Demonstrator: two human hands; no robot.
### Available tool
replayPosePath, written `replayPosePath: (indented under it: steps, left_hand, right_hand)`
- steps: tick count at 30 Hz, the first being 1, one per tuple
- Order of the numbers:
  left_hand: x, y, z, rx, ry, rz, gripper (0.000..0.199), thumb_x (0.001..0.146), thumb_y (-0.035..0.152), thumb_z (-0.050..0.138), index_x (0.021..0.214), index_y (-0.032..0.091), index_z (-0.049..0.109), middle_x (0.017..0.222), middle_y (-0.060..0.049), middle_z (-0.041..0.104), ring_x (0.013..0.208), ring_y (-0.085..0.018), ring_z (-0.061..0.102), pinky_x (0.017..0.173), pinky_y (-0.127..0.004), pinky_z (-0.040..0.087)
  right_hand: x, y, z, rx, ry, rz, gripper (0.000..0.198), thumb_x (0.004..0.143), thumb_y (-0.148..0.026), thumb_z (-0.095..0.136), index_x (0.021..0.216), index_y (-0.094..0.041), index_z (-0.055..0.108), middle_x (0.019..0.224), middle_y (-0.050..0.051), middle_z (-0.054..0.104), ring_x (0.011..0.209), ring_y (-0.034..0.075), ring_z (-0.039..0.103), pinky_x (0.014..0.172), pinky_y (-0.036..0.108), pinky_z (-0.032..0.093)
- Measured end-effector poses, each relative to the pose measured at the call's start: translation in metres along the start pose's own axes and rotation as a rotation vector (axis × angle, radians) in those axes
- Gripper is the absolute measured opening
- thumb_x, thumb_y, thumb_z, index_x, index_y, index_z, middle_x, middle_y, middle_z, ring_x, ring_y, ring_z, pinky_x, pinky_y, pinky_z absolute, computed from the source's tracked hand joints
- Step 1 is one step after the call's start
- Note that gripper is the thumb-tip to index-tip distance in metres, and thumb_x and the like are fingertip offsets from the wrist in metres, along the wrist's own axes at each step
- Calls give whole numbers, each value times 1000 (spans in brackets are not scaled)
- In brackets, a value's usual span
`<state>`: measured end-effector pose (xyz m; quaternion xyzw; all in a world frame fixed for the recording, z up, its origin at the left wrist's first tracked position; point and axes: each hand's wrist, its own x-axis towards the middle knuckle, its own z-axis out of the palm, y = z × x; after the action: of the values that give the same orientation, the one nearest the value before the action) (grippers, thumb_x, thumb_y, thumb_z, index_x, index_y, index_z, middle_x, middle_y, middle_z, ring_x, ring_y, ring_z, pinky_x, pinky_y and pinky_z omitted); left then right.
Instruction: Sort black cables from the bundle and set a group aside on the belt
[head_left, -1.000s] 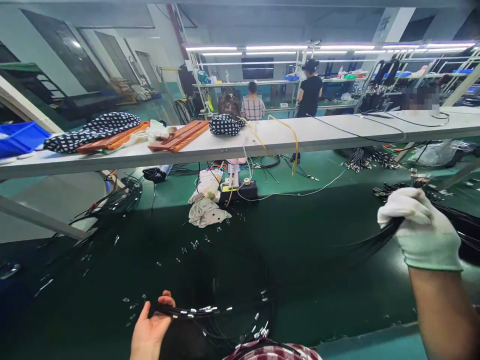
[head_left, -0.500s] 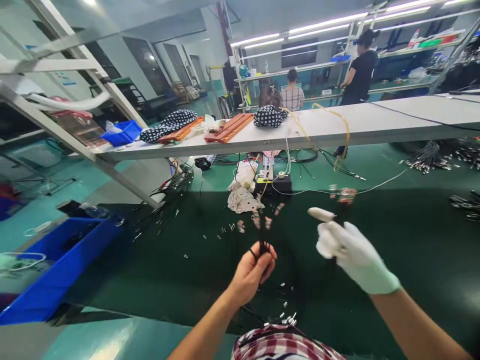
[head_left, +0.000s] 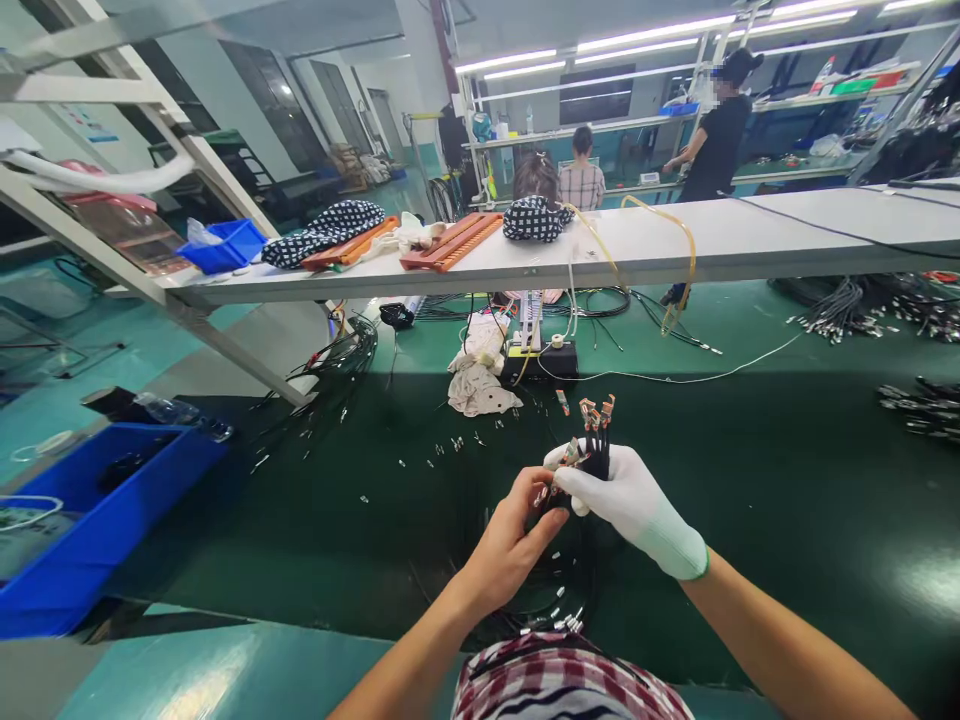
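Nearest, a red-and-white checked garment (head_left: 514,668) was seen at the lower edge, with silver-ended cables (head_left: 574,622) gathered just in front of it. Beyond these, a bunch of black cables (head_left: 598,458) with copper-coloured ends was held roughly upright above the dark green tabletop (head_left: 780,480). It was clasped in the white-gloved right hand (head_left: 637,505), the fingers closed around it. The bare left hand (head_left: 517,545) was brought up against the right, its fingers curled at more cable ends (head_left: 543,494); whether these were pinched could not be told. Small silver pieces (head_left: 459,445) were scattered past the hands, and a blue bin (head_left: 135,530) was set at the left. Farther back, a grey cloth (head_left: 480,392) was laid just beside a black box (head_left: 555,364). Orange racks (head_left: 454,243) and a patterned bundle (head_left: 532,220) were borne by a white shelf (head_left: 645,235). Beyond it, a standing person in black (head_left: 720,140) was seen.
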<state>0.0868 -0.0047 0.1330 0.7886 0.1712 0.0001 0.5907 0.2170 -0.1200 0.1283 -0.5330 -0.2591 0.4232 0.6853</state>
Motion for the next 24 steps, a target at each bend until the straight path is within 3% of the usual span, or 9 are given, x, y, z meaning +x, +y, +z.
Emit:
replayPosePath:
  steps: [5,9,13,20,24]
  left_hand:
    - [7,1,8,-23,-104,-20,33,92,44,50,79,14,53,72,2,41,68,-9,34,65,-23,32]
    - [9,3,8,7,-159,-45,34,91,45,50,79,14,53,70,2,39,65,-9,33,61,-23,30]
    - [11,4,6,-31,-173,-68,36,91,49,49,86,14,54,64,4,36,61,-9,31,58,-23,30]
    - [13,6,6,-52,-164,-52,35,90,48,50,84,14,56,61,4,35,60,-9,31,57,-22,31]
    - [13,4,6,-33,-124,-15,35,90,47,50,80,14,55,62,4,37,61,-9,32,59,-22,32]
  right_hand:
    - [-2,-6,-12,81,54,-14,41,83,-38,64,118,-16,64,52,-6,46,48,7,42,49,20,33]
    - [-2,-14,-16,78,88,10,33,79,-44,67,94,-14,68,48,-5,44,45,7,41,44,19,27]
    - [-1,-16,-11,-33,42,64,16,74,-30,68,75,-15,66,51,-3,51,48,7,44,46,20,33]
    - [-1,-14,-12,35,-48,58,22,71,-32,70,83,-14,68,58,-2,56,50,8,48,50,21,40]
    - [-3,-15,-8,-118,-49,-27,18,70,-28,74,82,-15,69,75,1,64,67,12,57,64,23,47]
